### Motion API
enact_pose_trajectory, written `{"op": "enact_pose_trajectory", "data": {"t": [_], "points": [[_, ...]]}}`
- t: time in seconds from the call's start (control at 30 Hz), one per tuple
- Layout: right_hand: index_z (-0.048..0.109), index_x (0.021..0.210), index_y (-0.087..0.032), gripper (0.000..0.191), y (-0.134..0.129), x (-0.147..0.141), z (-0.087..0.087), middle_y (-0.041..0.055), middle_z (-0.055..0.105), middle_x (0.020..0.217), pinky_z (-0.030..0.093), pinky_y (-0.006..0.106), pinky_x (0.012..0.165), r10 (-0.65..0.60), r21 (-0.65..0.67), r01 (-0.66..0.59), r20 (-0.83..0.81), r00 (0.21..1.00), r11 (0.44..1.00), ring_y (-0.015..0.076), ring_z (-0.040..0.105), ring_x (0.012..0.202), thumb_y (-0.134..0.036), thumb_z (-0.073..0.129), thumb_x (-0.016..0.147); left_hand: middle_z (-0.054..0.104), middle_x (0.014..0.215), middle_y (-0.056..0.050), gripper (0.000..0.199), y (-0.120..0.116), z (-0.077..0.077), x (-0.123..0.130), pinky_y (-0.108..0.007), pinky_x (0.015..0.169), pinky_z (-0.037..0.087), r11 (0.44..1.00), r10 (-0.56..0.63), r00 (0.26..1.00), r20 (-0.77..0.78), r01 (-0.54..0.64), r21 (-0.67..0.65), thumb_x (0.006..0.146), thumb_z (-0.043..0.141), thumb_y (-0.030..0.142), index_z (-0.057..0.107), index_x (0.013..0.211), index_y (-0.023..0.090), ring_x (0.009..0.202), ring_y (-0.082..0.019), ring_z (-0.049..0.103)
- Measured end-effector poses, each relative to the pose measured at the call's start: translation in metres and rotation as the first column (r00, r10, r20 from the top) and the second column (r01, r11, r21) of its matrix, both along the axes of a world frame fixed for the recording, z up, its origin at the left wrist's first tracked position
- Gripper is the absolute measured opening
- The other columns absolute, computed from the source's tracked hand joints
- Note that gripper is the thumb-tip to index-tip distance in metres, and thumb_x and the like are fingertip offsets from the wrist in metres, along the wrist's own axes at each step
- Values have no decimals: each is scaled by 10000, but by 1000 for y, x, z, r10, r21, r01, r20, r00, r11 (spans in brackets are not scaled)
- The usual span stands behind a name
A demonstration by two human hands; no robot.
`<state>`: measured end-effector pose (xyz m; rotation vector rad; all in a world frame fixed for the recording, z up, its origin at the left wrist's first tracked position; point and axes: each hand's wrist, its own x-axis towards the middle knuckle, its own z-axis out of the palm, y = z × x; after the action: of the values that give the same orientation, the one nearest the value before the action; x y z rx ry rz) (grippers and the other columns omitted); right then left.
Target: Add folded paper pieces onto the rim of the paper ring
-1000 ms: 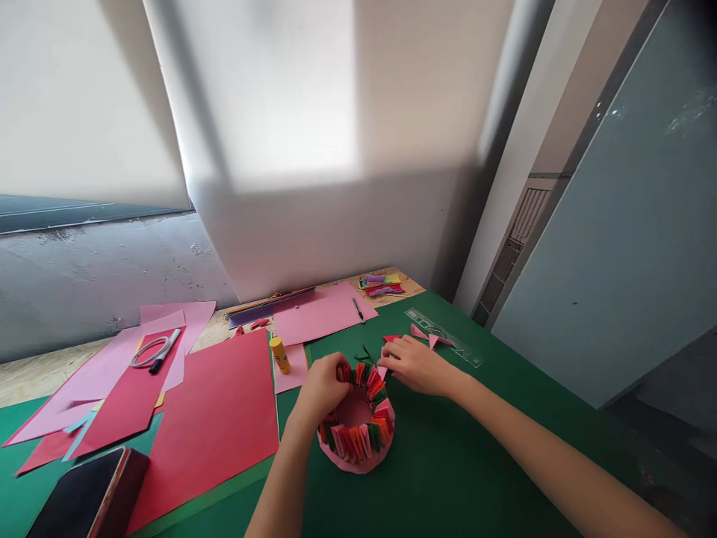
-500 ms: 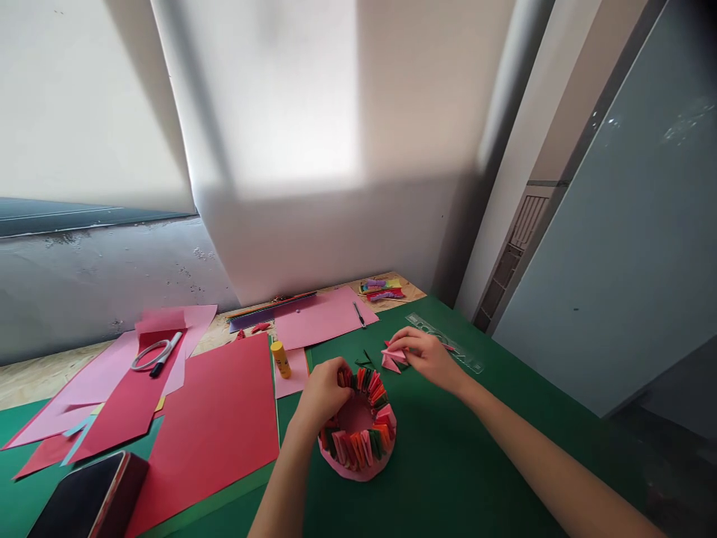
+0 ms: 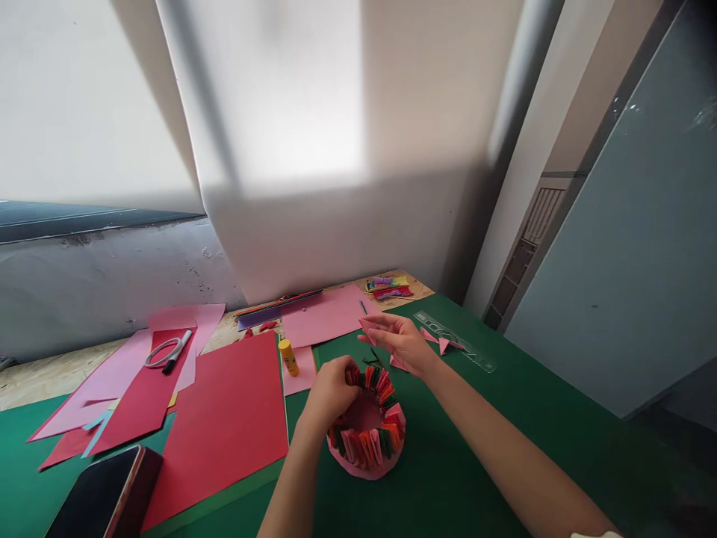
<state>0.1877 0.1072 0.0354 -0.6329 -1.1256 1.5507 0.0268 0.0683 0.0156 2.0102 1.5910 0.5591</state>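
A ring of folded paper pieces (image 3: 367,447) in pink, orange, red and dark green stands on a round pink paper base (image 3: 367,469). My left hand (image 3: 333,388) is closed on the ring's far left rim, its fingertips partly hidden. Beyond the ring, my right hand (image 3: 400,345) is raised a little and pinches a small pink folded paper piece (image 3: 367,326). Around that hand lie more pink folded pieces (image 3: 444,346). Thin dark green paper bits (image 3: 372,359) rest just behind the ring.
A yellow glue stick (image 3: 288,357) stands on pink paper. Left are a large red sheet (image 3: 224,426), a white marker (image 3: 178,351) and a black-topped box-like object (image 3: 104,493). A clear stencil ruler (image 3: 476,355) lies at right. The wall (image 3: 336,232) rises behind.
My right hand has lifted a pink folded piece from the small pile and moved it left, towards the ring. My left hand stays on the ring. The view has shifted slightly.
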Motion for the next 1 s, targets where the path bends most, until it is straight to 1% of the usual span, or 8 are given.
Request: {"op": "enact_pose_trajectory", "data": {"t": [0.13, 0.27, 0.4, 0.57, 0.7, 0.83, 0.93, 1.0], "points": [[640, 748, -196, 191, 3, -2, -15, -34, 622, 688, 495, 331, 786, -19, 42, 18, 23, 1000, 999, 109, 594, 649, -272, 762, 623, 594, 695, 5, 186, 0, 0, 0, -224, 528, 309, 1000, 9, 1000, 10, -9, -7, 586, 551, 74, 577, 739, 176, 633, -126, 492], [613, 752, -203, 176, 4, 6, -22, -30, 609, 666, 479, 265, 636, -73, 96, 64, 96, 993, 993, 98, 559, 587, -308, 728, 671, 601, 701, -2, 210, 0, -1, 0, -228, 541, 321, 1000, 8, 1000, 7, -8, -10, 580, 536, 65, 587, 751, 176, 643, -132, 500], [611, 743, -205, 209, 5, 6, -26, -18, 621, 755, 489, 287, 699, -78, 71, 77, 9, 997, 995, 127, 607, 699, -309, 754, 632, 607, 717, -6, 213, 1, -2, -1, -230, 550, 329, 1000, 13, 1000, 20, -13, -16, 585, 530, 75, 586, 762, 178, 658, -136, 506], [638, 719, -201, 175, 6, 5, -31, 0, 666, 825, 480, 309, 777, -200, 127, 197, 14, 980, 972, 137, 631, 733, -256, 767, 614, 613, 730, -9, 200, -1, 1, 0, -233, 558, 337, 1000, 13, 1000, 20, -12, -20, 594, 542, 91, 589, 767, 180, 668, -140, 512], [688, 781, -209, 184, 8, 7, -34, 32, 686, 968, 469, 334, 849, -207, 50, 207, -3, 978, 977, 160, 629, 845, -273, 756, 622, 616, 726, -6, 191, -2, 2, 0, -236, 563, 341, 1000, 8, 1000, 24, -8, -10, 596, 542, 89, 588, 758, 181, 669, -141, 514], [693, 898, -240, 323, 7, 8, -34, 32, 681, 1016, 474, 338, 845, -177, 4, 178, -17, 984, 984, 180, 613, 924, -253, 775, 586, 616, 722, -6, 187, -2, 1, 0, -235, 561, 338, 1000, 8, 1000, 20, -8, 0, 593, 546, 81, 586, 747, 180, 668, -140, 514], [697, 825, -229, 224, 4, 8, -32, 35, 658, 1074, 479, 306, 807, -163, 38, 162, 13, 987, 986, 170, 609, 915, -266, 761, 613, 605, 706, -2, 183, -1, 1, 0, -232, 545, 331, 1000, 6, 1000, 23, -6, -3, 596, 550, 82, 585, 747, 179, 652, -136, 508], [686, 770, -225, 148, 2, 9, -30, 20, 678, 973, 490, 275, 727, -157, 46, 156, 19, 987, 987, 135, 616, 796, -284, 741, 646, 599, 697, 0, 183, -1, 1, 0, -229, 538, 327, 1000, 3, 1000, 26, -3, -8, 596, 552, 79, 584, 745, 178, 643, -133, 504]]}}
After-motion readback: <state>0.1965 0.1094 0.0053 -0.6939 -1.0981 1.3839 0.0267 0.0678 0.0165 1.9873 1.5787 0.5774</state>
